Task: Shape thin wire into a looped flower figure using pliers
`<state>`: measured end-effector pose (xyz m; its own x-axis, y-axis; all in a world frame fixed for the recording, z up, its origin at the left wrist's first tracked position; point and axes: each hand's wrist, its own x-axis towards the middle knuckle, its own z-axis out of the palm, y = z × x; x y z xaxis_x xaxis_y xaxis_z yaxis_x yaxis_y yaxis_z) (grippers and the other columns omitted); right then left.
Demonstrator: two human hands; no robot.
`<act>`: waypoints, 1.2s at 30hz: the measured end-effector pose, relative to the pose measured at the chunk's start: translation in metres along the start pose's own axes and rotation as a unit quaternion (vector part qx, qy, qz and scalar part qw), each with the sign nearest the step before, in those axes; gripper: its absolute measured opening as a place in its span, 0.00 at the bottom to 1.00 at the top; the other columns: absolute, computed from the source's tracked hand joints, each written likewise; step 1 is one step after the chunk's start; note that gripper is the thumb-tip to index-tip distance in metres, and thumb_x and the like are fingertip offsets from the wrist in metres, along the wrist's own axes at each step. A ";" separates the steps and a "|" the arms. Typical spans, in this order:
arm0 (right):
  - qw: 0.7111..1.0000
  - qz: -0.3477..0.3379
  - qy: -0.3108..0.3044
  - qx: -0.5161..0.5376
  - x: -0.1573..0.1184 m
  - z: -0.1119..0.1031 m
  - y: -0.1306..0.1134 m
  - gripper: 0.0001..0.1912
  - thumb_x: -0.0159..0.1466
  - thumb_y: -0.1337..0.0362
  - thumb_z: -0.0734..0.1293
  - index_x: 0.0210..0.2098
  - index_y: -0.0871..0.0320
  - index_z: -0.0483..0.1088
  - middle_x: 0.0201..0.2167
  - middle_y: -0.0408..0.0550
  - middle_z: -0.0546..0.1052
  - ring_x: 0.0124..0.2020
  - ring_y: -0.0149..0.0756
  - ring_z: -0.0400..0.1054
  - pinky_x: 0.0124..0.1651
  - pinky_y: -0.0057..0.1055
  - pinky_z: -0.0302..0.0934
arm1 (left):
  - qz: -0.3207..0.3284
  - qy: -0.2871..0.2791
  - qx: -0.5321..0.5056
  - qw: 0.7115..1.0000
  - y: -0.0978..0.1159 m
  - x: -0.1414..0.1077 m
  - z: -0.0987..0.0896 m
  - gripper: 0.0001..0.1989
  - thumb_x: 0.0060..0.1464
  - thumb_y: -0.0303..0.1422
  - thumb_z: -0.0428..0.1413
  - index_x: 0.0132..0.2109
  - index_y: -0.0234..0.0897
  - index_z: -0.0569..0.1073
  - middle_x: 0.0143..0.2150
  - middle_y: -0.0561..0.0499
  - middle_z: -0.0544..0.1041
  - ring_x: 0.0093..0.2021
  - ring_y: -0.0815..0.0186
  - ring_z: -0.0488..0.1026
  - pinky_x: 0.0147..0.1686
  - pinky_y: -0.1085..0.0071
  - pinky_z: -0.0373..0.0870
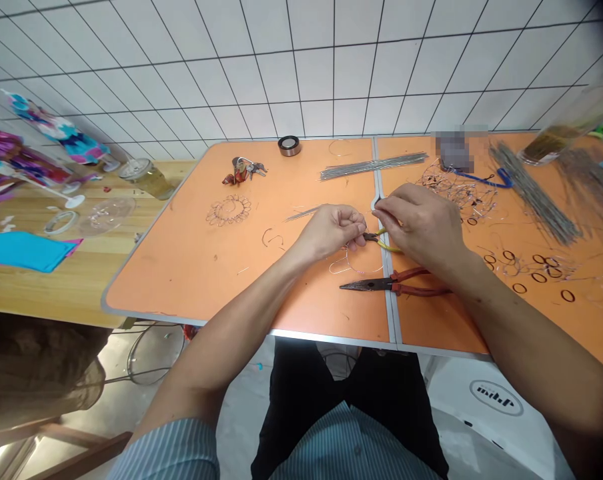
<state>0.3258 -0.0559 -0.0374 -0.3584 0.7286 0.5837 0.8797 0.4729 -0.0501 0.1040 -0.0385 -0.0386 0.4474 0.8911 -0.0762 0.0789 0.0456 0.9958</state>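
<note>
Over the middle of the orange table, my left hand (pixel 334 230) is closed in a pinch on a thin wire. A loop of fine wire (pixel 364 271) shows just below its fingers. My right hand (pixel 421 223) is a short gap to the right, thumb and fingers pressed together at the same thin wire, which is hard to make out there. Small yellow-handled pliers (pixel 389 247) lie between and below the hands, partly covered. Nearer me, red-handled long-nose pliers (pixel 369 285) rest on the table, their handles reaching under my right wrist.
A wire ring of loops (pixel 229 211), keys (pixel 254 168) and a tape roll (pixel 289 146) lie left and behind. Wire bundles (pixel 374 166) (pixel 536 193), tangled wire (pixel 456 193) and several small dark rings (pixel 539 278) lie behind and right. A metal seam (pixel 392 320) crosses the table (pixel 181 273).
</note>
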 end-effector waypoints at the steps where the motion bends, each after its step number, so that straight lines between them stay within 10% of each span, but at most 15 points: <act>1: 1.000 -0.002 0.001 -0.008 0.000 0.001 -0.001 0.16 0.80 0.61 0.65 0.41 0.54 0.84 0.42 0.54 0.86 0.41 0.46 0.77 0.38 0.41 0.57 | 0.002 0.002 0.001 1.000 0.001 0.000 0.001 0.09 0.66 0.21 0.60 0.36 0.33 0.79 0.28 0.50 0.84 0.25 0.72 0.77 0.31 0.75 0.74; 14: 0.984 0.111 -0.003 0.142 0.006 0.003 -0.015 0.10 0.72 0.66 0.69 0.33 0.51 0.80 0.35 0.52 0.86 0.39 0.48 0.79 0.45 0.44 0.69 | 0.007 0.038 -0.001 0.999 -0.001 0.000 0.012 0.13 0.68 0.19 0.58 0.34 0.34 0.77 0.27 0.51 0.83 0.24 0.73 0.77 0.30 0.75 0.74; 22: 0.851 0.299 -0.115 0.417 0.017 -0.020 0.005 0.07 0.67 0.58 0.78 0.38 0.54 0.85 0.36 0.49 0.86 0.33 0.38 0.75 0.39 0.37 0.70 | 0.002 0.054 -0.012 0.998 0.002 0.000 0.009 0.12 0.67 0.19 0.59 0.34 0.34 0.77 0.27 0.50 0.83 0.23 0.73 0.76 0.29 0.75 0.72; 36: 0.770 0.329 -0.174 0.518 0.016 -0.016 0.010 0.13 0.57 0.55 0.86 0.33 0.54 0.85 0.33 0.48 0.83 0.32 0.35 0.69 0.36 0.37 0.63 | -0.007 0.051 -0.014 0.999 0.000 -0.001 0.007 0.09 0.65 0.20 0.61 0.35 0.33 0.79 0.28 0.49 0.85 0.25 0.72 0.77 0.30 0.75 0.73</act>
<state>0.3342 -0.0473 -0.0155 -0.1622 0.9829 -0.0872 0.2503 -0.0446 -0.9672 0.1095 -0.0427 -0.0387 0.3531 0.9315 -0.0868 0.0589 0.0704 0.9958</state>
